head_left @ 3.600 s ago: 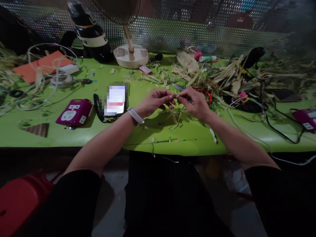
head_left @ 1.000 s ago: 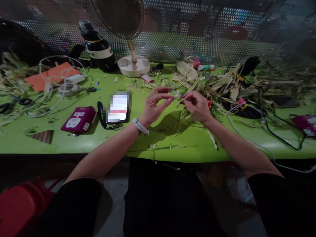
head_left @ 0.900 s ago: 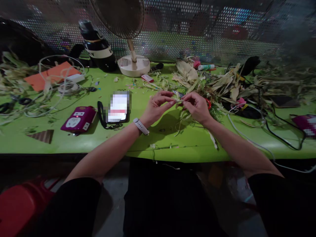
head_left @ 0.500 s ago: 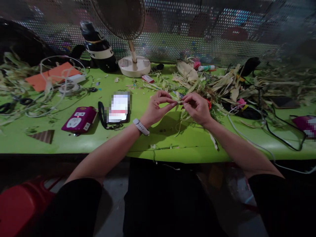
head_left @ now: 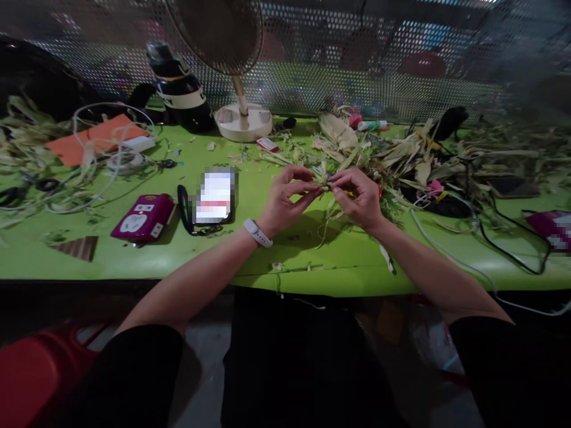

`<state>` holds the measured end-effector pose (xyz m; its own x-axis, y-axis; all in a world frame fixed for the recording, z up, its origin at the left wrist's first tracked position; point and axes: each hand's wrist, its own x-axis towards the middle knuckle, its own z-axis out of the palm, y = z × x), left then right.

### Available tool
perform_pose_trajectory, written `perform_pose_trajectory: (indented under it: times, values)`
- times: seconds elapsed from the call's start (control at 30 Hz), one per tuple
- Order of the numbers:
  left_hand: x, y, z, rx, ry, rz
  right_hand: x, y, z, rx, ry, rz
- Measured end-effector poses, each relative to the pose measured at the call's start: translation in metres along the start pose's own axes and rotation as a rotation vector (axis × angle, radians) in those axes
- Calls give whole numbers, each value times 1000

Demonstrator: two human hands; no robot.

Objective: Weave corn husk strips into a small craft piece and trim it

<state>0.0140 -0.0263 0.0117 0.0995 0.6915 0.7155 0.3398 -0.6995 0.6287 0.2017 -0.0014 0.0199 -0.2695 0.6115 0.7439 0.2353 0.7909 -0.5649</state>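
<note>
Between my hands, above the green table [head_left: 250,255], is a small bundle of pale green husk strips [head_left: 323,173]. My left hand [head_left: 289,199], with a white band on the wrist, pinches its left side between thumb and fingers. From the right, my right hand [head_left: 360,199] pinches the same bundle, the fingertips of both hands almost touching. Thin strands dangle below it toward the table. The fingertips partly hide how the strips are joined. Just behind my right hand lies a heap of dried husks [head_left: 422,157].
A fan [head_left: 243,122] and a black bottle [head_left: 182,101] stand at the back against a perforated metal screen. Left of my hands lie a lit phone [head_left: 216,196], a purple power socket block [head_left: 143,219] and scissors [head_left: 44,183]. A white cable [head_left: 450,255] runs off the right front edge.
My left hand has shifted slightly and its fingers have moved on the bundle. The husk tips now spread upward more between my fingertips. Both hands keep hold.
</note>
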Motion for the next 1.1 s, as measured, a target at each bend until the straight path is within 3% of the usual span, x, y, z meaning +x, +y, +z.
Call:
perform_pose_trajectory:
  times: [0.17, 0.57, 1.1]
  values:
    - [-2, -4, 3, -210, -43, -159, 0, 4, 0, -5, -33, 23]
    - [-1, 3, 4, -528, 11, -614, -2, 4, 1, 16, -62, 80]
    - [0, 5, 6, -563, 12, -679, -2, 6, 3, 91, -75, 156]
